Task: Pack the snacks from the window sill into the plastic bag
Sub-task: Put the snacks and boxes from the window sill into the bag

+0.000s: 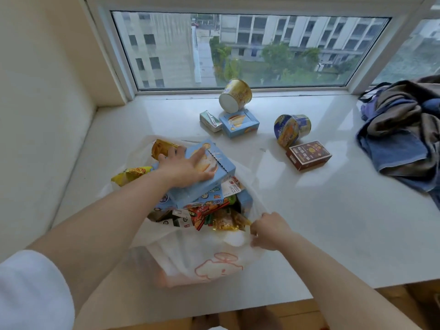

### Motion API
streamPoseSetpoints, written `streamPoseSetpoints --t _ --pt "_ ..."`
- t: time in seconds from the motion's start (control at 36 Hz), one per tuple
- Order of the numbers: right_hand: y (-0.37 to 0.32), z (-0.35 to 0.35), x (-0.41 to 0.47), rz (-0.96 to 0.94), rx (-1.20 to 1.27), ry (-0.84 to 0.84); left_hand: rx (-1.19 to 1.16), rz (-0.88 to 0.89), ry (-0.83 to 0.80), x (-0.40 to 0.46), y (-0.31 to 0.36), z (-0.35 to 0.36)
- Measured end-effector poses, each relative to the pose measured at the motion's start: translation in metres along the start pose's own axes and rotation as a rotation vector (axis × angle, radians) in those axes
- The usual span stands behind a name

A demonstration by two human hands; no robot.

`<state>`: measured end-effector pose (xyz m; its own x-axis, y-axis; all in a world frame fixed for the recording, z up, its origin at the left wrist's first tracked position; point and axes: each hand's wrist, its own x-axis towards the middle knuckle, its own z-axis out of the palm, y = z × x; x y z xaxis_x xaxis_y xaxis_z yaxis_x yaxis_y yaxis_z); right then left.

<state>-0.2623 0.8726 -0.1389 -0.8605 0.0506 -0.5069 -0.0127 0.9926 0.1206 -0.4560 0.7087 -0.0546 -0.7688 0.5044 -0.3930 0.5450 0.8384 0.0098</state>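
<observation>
The blue box (202,172) sits atop the heaped plastic bag (209,258), left hand (184,169) flat on it, fingers straight. Right hand (267,231) pinches the bag's rim at four o'clock. Press level, keep the mouth wide.

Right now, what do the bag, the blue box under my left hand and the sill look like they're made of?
Bag: thin, soft plastic film, milky and see-through; it crumples, and the snacks show through it.
Blue box: printed cardboard, likely matte; crisp folded edges and a perforated tear strip.
Sill: polished stone or a stone-like slab, white and glossy; it reflects the window light. Which of the two, I cannot tell.
</observation>
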Motion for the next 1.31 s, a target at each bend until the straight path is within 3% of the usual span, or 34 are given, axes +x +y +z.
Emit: streamPoseSetpoints --t 0.14,0.33,0.5,0.67,0.75,0.83,0.92,1.03,1.08,1.19,1.31 --pt "0.006 -0.002 -0.022 -0.135 0.119 0.053 -0.198 0.005 -0.089 0.008 -0.007 -0.018" --pt "-0.007 -0.004 -0.047 -0.225 0.253 0.356 -0.261 -0.018 -0.135 0.002 0.0 -0.019" --pt "-0.01 0.008 -0.059 -0.267 0.196 0.546 -0.409 0.015 0.004 -0.013 0.013 -0.021" --pt "-0.004 0.016 -0.076 -0.365 0.023 0.719 -0.36 0.193 0.155 -0.058 0.06 -0.007" --pt "0.003 0.005 -0.077 -0.385 0.019 0.835 -0.079 0.298 0.152 -0.079 0.083 0.02" --pt "0.014 -0.005 -0.077 -0.375 0.001 0.928 0.091 0.27 0.171 -0.09 0.081 0.03" --pt "0.019 -0.009 -0.075 -0.408 -0.001 0.949 0.179 0.278 0.141 -0.093 0.068 0.026" --pt "0.014 -0.015 -0.068 -0.431 0.021 0.946 0.368 0.433 -0.008 -0.089 0.078 0.035" --pt "0.009 -0.013 -0.067 -0.479 -0.01 0.932 0.377 0.416 -0.073 -0.081 0.087 0.05" --pt "0.008 0.005 -0.064 -0.455 0.005 0.863 0.272 0.348 -0.087 -0.075 0.098 0.08" --pt "0.017 0.013 -0.056 -0.427 0.13 0.899 0.01 0.306 -0.036 -0.078 0.091 0.092"
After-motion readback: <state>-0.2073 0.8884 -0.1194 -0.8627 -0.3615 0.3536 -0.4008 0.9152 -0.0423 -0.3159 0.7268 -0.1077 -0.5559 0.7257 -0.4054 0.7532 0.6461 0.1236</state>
